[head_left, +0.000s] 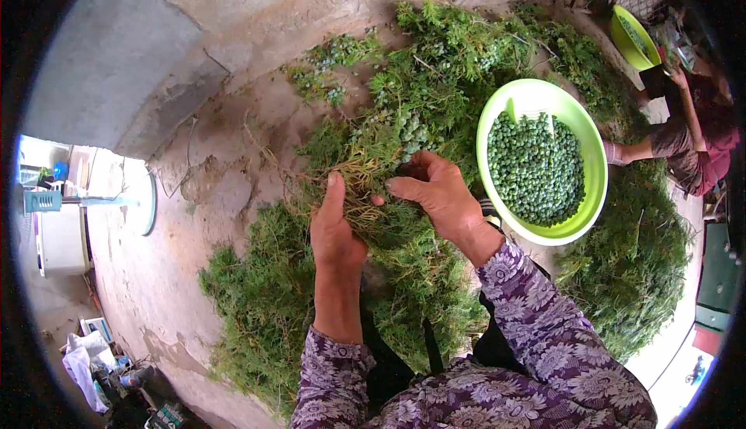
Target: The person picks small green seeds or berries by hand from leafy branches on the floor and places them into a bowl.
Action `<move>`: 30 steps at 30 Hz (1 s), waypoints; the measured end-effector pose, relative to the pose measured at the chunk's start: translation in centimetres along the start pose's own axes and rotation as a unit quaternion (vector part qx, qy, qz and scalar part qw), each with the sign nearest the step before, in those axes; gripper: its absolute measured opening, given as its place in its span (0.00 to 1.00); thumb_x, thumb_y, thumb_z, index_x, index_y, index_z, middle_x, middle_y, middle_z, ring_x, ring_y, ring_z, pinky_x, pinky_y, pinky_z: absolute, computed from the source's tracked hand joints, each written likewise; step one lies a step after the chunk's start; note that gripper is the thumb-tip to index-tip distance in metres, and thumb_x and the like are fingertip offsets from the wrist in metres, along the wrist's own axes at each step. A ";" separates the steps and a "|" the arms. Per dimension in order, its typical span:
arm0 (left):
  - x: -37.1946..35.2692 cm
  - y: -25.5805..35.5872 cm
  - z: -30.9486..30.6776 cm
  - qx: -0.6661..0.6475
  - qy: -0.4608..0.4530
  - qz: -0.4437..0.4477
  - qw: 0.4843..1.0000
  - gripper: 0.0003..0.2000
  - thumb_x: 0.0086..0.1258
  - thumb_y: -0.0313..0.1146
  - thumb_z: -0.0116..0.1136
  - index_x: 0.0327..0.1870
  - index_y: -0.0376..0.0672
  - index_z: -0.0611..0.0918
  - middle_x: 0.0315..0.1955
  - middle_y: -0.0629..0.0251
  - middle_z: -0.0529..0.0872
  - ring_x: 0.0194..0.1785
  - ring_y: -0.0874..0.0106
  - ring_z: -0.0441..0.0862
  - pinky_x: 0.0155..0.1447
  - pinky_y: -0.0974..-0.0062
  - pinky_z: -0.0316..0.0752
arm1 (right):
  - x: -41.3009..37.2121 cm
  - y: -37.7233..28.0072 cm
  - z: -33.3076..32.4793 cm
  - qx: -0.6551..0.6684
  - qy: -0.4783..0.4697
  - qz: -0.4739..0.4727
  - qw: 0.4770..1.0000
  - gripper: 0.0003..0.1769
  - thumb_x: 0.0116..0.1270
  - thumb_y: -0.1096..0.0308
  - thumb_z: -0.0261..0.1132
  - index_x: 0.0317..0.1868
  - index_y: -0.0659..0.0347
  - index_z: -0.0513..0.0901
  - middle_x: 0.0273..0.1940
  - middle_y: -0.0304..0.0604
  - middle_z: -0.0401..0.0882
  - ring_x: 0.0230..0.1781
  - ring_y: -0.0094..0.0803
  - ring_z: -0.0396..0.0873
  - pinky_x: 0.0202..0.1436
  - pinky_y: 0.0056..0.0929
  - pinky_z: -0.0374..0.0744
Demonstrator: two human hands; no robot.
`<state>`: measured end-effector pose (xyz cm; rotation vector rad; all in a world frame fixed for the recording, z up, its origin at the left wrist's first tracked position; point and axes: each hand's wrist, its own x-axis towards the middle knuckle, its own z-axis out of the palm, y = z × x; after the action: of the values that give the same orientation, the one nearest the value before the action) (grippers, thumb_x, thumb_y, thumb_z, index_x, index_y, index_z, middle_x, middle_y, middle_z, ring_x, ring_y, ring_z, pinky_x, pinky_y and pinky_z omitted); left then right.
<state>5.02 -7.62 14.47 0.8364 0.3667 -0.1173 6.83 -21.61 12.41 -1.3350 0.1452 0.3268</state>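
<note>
My left hand [336, 231] is closed around an evergreen sprig [359, 176] with scaly green and yellowish foliage, its thumb pressed along the stems. Just to the right, my right hand [443, 200] has its thumb and fingers drawn together close to the sprig's side. Whatever lies between those fingers is hidden. Clusters of small blue-green cones [412, 132] show on the foliage just beyond my hands. A lime-green basin [597, 188] stands to the right of my right hand, holding a mass of round green cones [536, 169].
Cut evergreen branches lie heaped at the left [268, 289], far side [458, 48] and right [629, 289]. At the upper right sits another person [691, 130] near a second green basin [633, 40]. A pale-blue stand fan [144, 200] is at the left.
</note>
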 end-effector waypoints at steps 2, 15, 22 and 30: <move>0.1 -0.1 -0.2 -0.003 -0.003 0.003 1.000 0.14 0.68 0.40 0.44 0.43 0.36 0.74 0.31 0.62 0.80 0.30 0.72 0.76 0.36 0.73 0.73 | 0.1 0.1 0.0 0.011 0.001 0.018 1.000 0.18 0.49 0.72 0.67 0.39 0.71 0.73 0.35 0.44 0.77 0.35 0.26 0.73 0.40 0.24 0.72; 0.1 -0.1 -1.2 -0.037 0.038 -0.035 0.998 0.12 0.67 0.37 0.48 0.43 0.38 0.74 0.32 0.64 0.80 0.29 0.72 0.75 0.35 0.74 0.71 | -0.3 -0.8 -1.1 0.061 -0.065 0.061 0.994 0.07 0.45 0.72 0.64 0.20 0.66 0.76 0.17 0.41 0.77 0.17 0.24 0.73 0.22 0.20 0.71; 1.1 2.1 -3.6 -0.035 0.070 0.001 0.997 0.09 0.67 0.37 0.48 0.39 0.41 0.75 0.27 0.69 0.77 0.25 0.76 0.72 0.30 0.76 0.71 | -1.1 -2.1 -3.1 0.023 -0.096 0.068 0.993 0.04 0.50 0.72 0.59 0.24 0.63 0.73 0.17 0.36 0.73 0.16 0.21 0.70 0.19 0.19 0.67; 2.2 2.3 -6.0 -0.095 0.081 0.001 0.992 0.09 0.66 0.38 0.49 0.37 0.43 0.76 0.26 0.66 0.81 0.23 0.72 0.77 0.28 0.72 0.77 | -0.8 -1.8 -3.4 0.217 -0.141 0.148 0.955 0.06 0.58 0.68 0.59 0.32 0.60 0.73 0.25 0.35 0.72 0.23 0.21 0.70 0.20 0.18 0.66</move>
<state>5.99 -1.54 11.66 0.6605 0.5202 -0.0117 6.97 -25.40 13.53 -0.8189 0.1668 0.6948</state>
